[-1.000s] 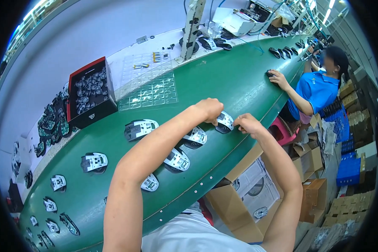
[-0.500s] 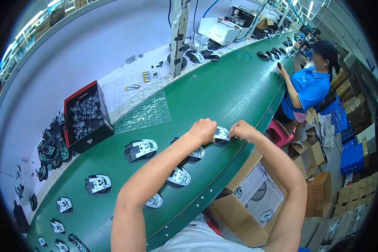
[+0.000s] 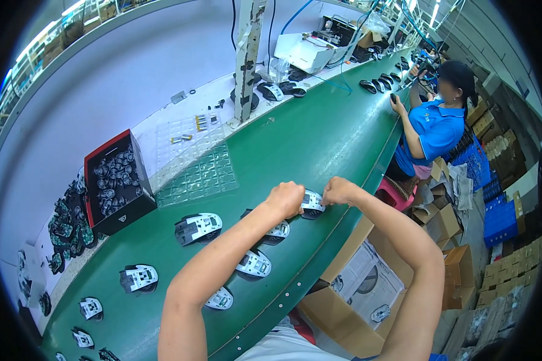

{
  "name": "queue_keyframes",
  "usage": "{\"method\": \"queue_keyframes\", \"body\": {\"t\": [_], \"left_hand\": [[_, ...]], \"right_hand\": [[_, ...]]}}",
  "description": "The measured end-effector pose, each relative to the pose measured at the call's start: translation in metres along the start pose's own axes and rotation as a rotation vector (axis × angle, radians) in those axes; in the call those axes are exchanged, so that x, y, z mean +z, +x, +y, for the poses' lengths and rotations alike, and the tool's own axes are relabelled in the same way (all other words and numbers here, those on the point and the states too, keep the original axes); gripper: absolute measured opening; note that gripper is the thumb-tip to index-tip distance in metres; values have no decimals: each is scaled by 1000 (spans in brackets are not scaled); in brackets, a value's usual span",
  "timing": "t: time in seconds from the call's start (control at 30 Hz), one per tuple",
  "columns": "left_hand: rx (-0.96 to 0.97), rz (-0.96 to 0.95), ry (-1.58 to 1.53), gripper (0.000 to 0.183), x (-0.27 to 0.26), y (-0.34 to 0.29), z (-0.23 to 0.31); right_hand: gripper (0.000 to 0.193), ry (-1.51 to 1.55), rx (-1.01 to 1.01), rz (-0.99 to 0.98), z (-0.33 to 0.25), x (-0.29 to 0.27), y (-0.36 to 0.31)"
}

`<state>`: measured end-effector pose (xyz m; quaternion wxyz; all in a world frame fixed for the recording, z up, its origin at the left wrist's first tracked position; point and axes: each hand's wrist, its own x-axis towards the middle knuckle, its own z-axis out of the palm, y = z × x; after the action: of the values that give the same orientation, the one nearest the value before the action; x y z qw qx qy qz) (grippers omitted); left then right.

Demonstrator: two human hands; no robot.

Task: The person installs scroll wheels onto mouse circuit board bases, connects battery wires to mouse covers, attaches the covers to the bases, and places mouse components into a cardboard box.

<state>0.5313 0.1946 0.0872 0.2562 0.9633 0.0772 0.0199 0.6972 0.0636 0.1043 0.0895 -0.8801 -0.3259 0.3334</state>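
Observation:
A half-assembled computer mouse (image 3: 312,205), white and grey with a dark base, lies on the green bench between my hands. My left hand (image 3: 286,198) is closed at its left side, with the fingertips partly hidden behind the knuckles. At its right edge my right hand (image 3: 339,191) is closed in a pinch; what the fingers hold, if anything, is hidden. Under and beside my left forearm lie more open mouse bodies, among them one (image 3: 255,263) and another (image 3: 277,232). A further mouse body (image 3: 199,228) with a dark grey front rests to the left of that forearm.
A black box with a red edge (image 3: 119,180), full of small dark parts, stands at the left. Beside it are a clear plastic tray (image 3: 202,176) and a heap of circuit boards (image 3: 64,225). Cartons (image 3: 337,313) stand below the bench edge. A co-worker in blue (image 3: 436,129) sits farther along.
The whole view has shifted slightly, so the bench things sit a little farther left. Both hands stay at the same mouse; my right hand's fingers look more curled in beside it.

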Motion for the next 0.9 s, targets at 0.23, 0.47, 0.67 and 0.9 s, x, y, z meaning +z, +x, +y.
{"method": "queue_keyframes", "body": {"t": [0.23, 0.47, 0.67, 0.9], "left_hand": [[10, 28, 5, 37, 2, 2, 3], [-1, 17, 27, 36, 1, 7, 3], [-5, 3, 16, 35, 2, 10, 4], [10, 6, 35, 39, 4, 16, 0]], "right_hand": [[14, 284, 87, -47, 19, 5, -2], [15, 156, 95, -55, 14, -2, 6], [14, 361, 150, -132, 20, -1, 11], [13, 371, 151, 20, 13, 8, 12]]}}
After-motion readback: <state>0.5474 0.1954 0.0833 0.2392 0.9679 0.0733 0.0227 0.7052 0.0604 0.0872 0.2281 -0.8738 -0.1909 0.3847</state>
